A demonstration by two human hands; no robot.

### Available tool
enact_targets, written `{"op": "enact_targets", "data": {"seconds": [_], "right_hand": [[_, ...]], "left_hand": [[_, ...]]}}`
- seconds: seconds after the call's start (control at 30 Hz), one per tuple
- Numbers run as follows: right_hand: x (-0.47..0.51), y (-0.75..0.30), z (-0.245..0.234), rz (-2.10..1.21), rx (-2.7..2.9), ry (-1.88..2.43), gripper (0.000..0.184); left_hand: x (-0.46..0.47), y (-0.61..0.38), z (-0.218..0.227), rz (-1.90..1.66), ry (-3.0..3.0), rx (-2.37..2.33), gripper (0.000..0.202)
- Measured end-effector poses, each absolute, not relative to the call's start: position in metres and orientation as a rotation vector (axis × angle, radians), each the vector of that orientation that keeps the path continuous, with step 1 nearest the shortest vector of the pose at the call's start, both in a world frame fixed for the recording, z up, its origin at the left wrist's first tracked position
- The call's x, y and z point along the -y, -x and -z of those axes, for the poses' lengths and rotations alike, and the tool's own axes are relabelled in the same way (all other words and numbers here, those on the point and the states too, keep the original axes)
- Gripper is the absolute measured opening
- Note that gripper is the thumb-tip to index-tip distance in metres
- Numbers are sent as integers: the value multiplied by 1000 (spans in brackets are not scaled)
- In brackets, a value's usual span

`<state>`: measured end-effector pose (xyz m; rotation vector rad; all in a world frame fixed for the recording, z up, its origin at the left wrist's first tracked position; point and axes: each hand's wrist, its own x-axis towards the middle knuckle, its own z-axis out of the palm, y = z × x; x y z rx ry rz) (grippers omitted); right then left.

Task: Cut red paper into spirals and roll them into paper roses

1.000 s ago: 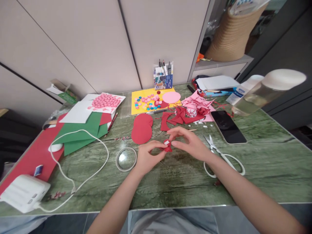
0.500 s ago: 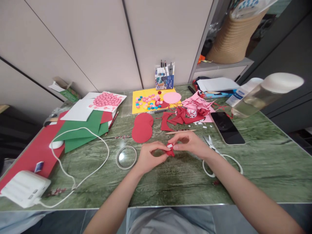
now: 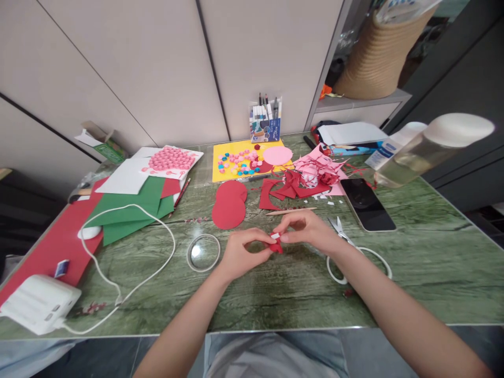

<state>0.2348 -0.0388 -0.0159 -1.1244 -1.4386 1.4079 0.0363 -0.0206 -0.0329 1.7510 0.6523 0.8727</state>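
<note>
Between my two hands is a small curled piece of red paper with a white patch on it, possibly tape. My left hand pinches its left side with thumb and fingertips. On the other side, my right hand grips the piece by its upper right edge. A roll of tape lies left of my left hand. Scissors with white handles rest partly under my right forearm. Just beyond the hands are a pointed wooden stick and two overlapping red paper circles.
Red scraps and a pink shredded pile lie beyond the right hand, near a phone and a clear bottle. Yellow paper carries colourful beads. Left are green sheets, a white cable and a charger.
The view has shifted very slightly. Both hands keep their pinch on the red paper piece, with almost no visible movement.
</note>
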Motion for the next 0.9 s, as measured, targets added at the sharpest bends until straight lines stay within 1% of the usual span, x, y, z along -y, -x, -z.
{"op": "enact_targets", "data": {"seconds": [0.13, 0.3, 0.47, 0.73, 0.9], "right_hand": [[40, -231, 12, -1355, 1497, 1125, 10], [42, -228, 8, -1132, 1619, 1193, 8], [44, -229, 6, -998, 1716, 1244, 5], [44, -227, 5, -892, 1832, 1270, 9], [44, -228, 6, -921, 1820, 1284, 6]], "left_hand": [[20, -36, 33, -886, -1805, -671, 15], [19, -36, 30, -883, -1975, -715, 17], [19, -37, 29, -1006, -2184, -677, 17], [19, -36, 30, -1049, -2277, -648, 16], [19, -36, 28, -1047, -2316, -642, 17]]}}
